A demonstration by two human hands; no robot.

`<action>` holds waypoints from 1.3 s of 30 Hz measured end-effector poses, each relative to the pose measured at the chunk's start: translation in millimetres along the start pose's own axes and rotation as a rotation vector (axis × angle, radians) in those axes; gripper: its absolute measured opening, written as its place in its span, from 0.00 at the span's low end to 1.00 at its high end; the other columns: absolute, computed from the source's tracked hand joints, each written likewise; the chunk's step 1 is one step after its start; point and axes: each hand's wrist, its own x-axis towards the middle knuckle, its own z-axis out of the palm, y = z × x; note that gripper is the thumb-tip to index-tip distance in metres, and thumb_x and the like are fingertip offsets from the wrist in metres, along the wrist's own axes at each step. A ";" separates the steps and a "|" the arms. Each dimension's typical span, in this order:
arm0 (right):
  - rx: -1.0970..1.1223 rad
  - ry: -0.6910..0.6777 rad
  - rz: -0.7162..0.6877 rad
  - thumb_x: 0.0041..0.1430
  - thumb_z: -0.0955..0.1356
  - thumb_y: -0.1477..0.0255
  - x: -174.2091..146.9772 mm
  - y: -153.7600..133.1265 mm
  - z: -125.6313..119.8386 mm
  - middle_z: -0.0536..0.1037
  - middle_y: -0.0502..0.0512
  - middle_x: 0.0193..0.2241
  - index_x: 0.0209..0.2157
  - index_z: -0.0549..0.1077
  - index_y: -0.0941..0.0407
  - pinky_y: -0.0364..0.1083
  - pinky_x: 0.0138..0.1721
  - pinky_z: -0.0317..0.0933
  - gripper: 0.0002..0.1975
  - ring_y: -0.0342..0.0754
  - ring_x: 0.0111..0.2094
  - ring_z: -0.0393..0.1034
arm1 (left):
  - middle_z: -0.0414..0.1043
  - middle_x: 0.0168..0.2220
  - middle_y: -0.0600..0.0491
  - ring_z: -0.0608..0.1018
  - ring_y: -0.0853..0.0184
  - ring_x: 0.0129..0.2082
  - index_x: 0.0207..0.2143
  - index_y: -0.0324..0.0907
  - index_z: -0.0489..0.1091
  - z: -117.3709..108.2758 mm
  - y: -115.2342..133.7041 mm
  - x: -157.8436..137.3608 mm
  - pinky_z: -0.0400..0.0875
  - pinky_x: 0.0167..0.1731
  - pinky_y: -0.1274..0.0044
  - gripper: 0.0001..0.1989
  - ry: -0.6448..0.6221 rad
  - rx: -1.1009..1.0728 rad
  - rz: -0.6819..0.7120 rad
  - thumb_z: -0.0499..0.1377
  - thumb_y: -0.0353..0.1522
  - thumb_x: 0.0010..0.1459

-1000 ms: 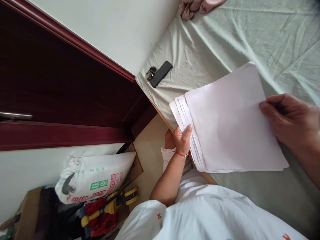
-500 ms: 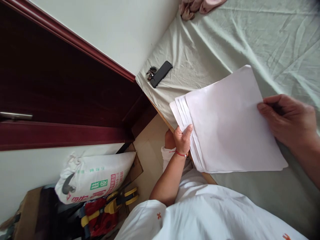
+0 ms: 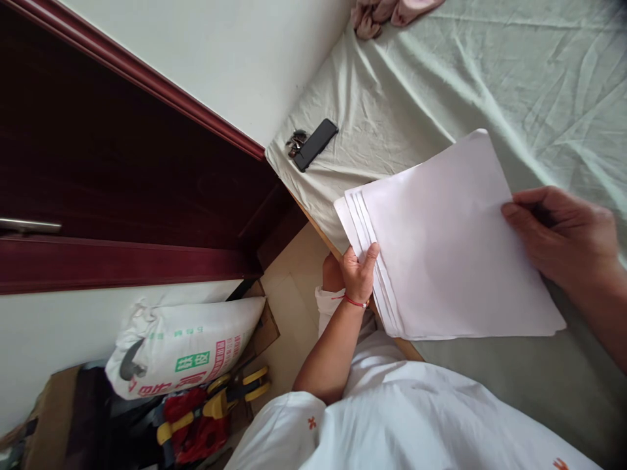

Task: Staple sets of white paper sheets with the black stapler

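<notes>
Several large white sheets of paper (image 3: 441,248) form a loosely fanned stack, its left edges stepped one behind another. My left hand (image 3: 358,274), with a red string at the wrist, grips the left edge, thumb on top; its other fingers are hidden underneath. My right hand (image 3: 563,235) pinches the right edge between thumb and fingers. The stack is held over the bed near its edge, tilted in view, and the top sheet looks blank.
On the pale green bedsheet (image 3: 406,111) lie a black phone (image 3: 316,145), keys (image 3: 296,141) and pinkish cloth (image 3: 377,16). A dark red door (image 3: 122,156) stands left. Below it are a white printed sack (image 3: 196,339) and a red and yellow object (image 3: 200,418).
Almost nothing differs. Both hands keep their grip on the paper stack, and my right hand has shifted very slightly left with the top right edge.
</notes>
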 end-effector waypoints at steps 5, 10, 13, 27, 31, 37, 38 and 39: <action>0.007 0.012 0.006 0.55 0.72 0.61 0.0 -0.4 0.3 0.79 0.49 0.27 0.38 0.82 0.52 0.44 0.29 0.59 0.12 0.42 0.26 0.67 | 0.85 0.44 0.45 0.85 0.54 0.46 0.42 0.40 0.81 1.0 0.8 -0.1 0.78 0.52 0.66 0.20 -0.012 0.057 0.007 0.69 0.47 0.56; 0.004 0.014 -0.011 0.54 0.72 0.60 0.5 -2.5 0.4 0.79 0.50 0.27 0.37 0.82 0.52 0.45 0.28 0.60 0.13 0.44 0.25 0.68 | 0.86 0.45 0.46 0.85 0.53 0.48 0.42 0.41 0.82 1.0 3.3 0.1 0.78 0.54 0.64 0.17 -0.025 0.077 0.001 0.70 0.44 0.57; -0.016 0.013 -0.011 0.54 0.72 0.59 0.5 -2.9 -0.1 0.80 0.50 0.27 0.38 0.82 0.52 0.46 0.29 0.61 0.13 0.44 0.25 0.68 | 0.86 0.43 0.46 0.86 0.54 0.46 0.41 0.41 0.83 1.5 2.3 0.4 0.79 0.52 0.65 0.15 -0.019 0.077 0.026 0.69 0.42 0.57; -0.069 -0.017 0.021 0.55 0.70 0.58 1.5 -3.3 0.8 0.79 0.50 0.27 0.38 0.81 0.52 0.46 0.31 0.61 0.15 0.44 0.26 0.68 | 0.86 0.43 0.47 0.85 0.57 0.46 0.43 0.40 0.82 2.9 -12.2 3.0 0.78 0.53 0.69 0.19 -0.084 -0.025 0.020 0.67 0.46 0.59; -0.066 -0.025 0.005 0.55 0.70 0.59 2.0 -4.0 2.0 0.80 0.50 0.26 0.36 0.80 0.52 0.47 0.32 0.63 0.14 0.45 0.26 0.69 | 0.86 0.41 0.48 0.86 0.56 0.45 0.39 0.42 0.83 5.7 -9.0 4.5 0.79 0.50 0.68 0.17 -0.103 -0.014 -0.010 0.70 0.45 0.56; 0.035 -0.007 -0.042 0.54 0.71 0.61 1.6 -4.3 4.9 0.80 0.51 0.29 0.38 0.78 0.53 0.45 0.30 0.62 0.13 0.44 0.27 0.68 | 0.86 0.44 0.48 0.86 0.55 0.47 0.39 0.42 0.83 2.2 -4.8 8.5 0.79 0.52 0.67 0.18 0.010 -0.271 -0.178 0.74 0.42 0.48; 0.044 -0.011 -0.051 0.55 0.71 0.61 1.4 -4.6 4.6 0.79 0.50 0.29 0.38 0.78 0.53 0.45 0.29 0.61 0.12 0.44 0.26 0.67 | 0.86 0.45 0.48 0.86 0.55 0.48 0.41 0.42 0.83 0.2 -5.9 10.1 0.79 0.53 0.67 0.20 0.050 -0.331 -0.197 0.75 0.42 0.47; 0.049 -0.030 -0.059 0.55 0.72 0.61 1.1 -5.0 3.9 0.78 0.50 0.27 0.38 0.78 0.53 0.44 0.28 0.60 0.12 0.43 0.25 0.66 | 0.86 0.46 0.48 0.85 0.56 0.49 0.42 0.43 0.82 -1.9 -7.1 11.9 0.79 0.54 0.68 0.21 0.088 -0.375 -0.214 0.75 0.42 0.47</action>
